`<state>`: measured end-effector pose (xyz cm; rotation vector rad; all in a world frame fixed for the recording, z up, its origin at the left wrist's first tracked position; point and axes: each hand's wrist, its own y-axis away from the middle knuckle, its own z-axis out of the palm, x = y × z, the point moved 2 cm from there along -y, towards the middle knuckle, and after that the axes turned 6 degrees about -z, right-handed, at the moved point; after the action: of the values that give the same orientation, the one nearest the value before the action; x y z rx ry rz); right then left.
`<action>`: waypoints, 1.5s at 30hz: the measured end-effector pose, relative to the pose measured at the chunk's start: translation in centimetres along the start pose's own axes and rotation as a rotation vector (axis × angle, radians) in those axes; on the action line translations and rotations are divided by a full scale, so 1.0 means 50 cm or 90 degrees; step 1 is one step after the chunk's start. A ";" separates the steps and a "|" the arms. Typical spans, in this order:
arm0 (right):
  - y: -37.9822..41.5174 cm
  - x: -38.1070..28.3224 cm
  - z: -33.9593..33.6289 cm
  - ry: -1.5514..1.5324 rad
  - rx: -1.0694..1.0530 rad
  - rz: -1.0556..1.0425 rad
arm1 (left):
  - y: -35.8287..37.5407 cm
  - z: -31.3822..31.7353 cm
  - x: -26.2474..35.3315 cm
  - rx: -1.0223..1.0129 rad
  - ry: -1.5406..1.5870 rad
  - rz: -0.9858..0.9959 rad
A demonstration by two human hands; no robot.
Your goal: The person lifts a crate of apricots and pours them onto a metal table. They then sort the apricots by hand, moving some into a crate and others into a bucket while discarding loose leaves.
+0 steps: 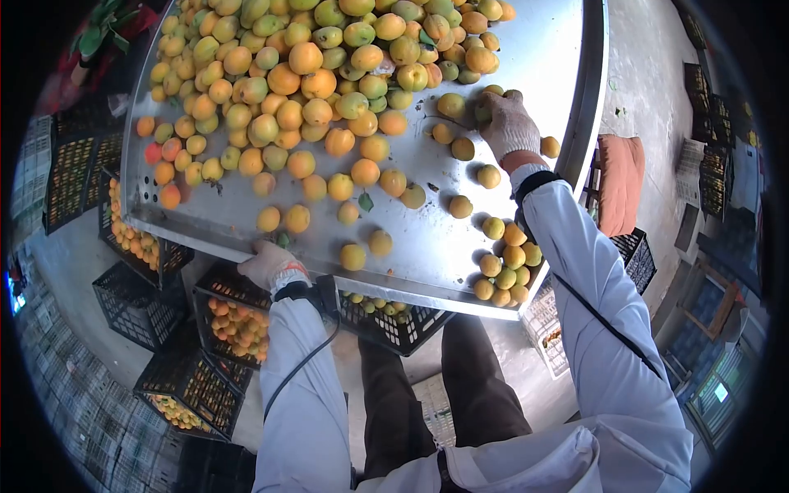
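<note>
Yellow-orange and greenish apricots [283, 80] are heaped on a sloping metal table [411, 238], with single ones scattered lower down. My right hand [508, 127], in a pale knit glove, reaches over the table's right half with its fingers curled downward. One apricot [451, 104] lies just left of those fingers; what is under them is hidden. Below the wrist, a small group of apricots [509, 261] has gathered in the near right corner. At the near rim, my gloved left hand [271, 261] is beside the metal edge, its fingers partly hidden and blurred.
Black plastic crates of apricots stand on the floor at left, one [234, 316] right below my left hand. Another crate [394, 324] sits under the table's near edge. An orange-brown cloth [620, 185] hangs at right. A white crate [551, 329] is below the right corner.
</note>
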<state>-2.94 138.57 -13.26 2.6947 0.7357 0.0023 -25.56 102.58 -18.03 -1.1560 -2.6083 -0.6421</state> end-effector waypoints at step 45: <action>0.135 -0.045 0.043 -0.241 0.033 -0.039 | 0.052 -0.001 -0.055 -0.060 0.007 0.056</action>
<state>-1.34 131.31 -12.85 2.6058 0.7028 -0.5325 -21.76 102.31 -18.19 -1.2826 -2.5270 -0.7581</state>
